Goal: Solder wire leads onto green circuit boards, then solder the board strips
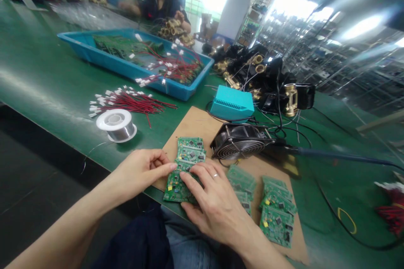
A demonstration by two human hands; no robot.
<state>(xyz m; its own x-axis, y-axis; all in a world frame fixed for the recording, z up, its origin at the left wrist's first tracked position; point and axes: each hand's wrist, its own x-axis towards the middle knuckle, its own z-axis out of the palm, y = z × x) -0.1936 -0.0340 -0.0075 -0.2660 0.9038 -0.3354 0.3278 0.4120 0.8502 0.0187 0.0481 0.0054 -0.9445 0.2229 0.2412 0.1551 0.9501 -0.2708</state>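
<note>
A row of overlapping green circuit boards (190, 155) lies on a brown board at the table's front edge. My left hand (143, 170) is closed at the row's left side, thumb and forefinger pinching the edge of a circuit board; its other fingers are curled. Over the nearest circuit board (176, 189) lies my right hand (211, 195), a ring on one finger. Its fingers press on the top while the thumb sits at the near edge, gripping that board. Part of the board is hidden beneath this hand. More circuit boards (277, 225) rest in stacks to the right.
A solder spool (115, 124) and red-black wires (126, 103) lie left of the brown board (197, 119). Behind stands a blue tray (104, 62). A black fan (240, 141), teal box (232, 103), cables and brass fittings (290, 98) occupy the right. Another person sits across.
</note>
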